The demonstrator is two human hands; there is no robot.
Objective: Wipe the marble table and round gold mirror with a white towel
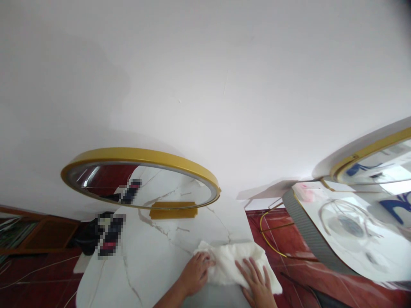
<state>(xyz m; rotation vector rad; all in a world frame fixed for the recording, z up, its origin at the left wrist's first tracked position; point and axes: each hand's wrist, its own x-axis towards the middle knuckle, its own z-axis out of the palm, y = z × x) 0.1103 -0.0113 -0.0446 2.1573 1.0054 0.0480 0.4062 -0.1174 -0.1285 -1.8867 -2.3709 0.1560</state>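
A white cloth (224, 265) lies spread and rumpled over the right front part of a white marble-patterned tabletop (150, 265), its right corner hanging past the edge. My left hand (196, 273) is at the cloth's left side, its fingers curled in and gripping the fabric. Flat on the cloth's right half rests my right hand (255, 280), fingers spread. A greyish surface shows between my wrists below the cloth. Behind it, a round gold-framed mirror (160, 184) stands on a gold base (173, 212) and reflects the tabletop.
Against the white wall (205, 85), a second table (382, 261) with a gold-rimmed mirror (379, 154) stands at right, across a strip of red floor (272, 239). A wooden cabinet (48, 233) and a black bag-like item (86, 241) are at left, with cords on the floor.
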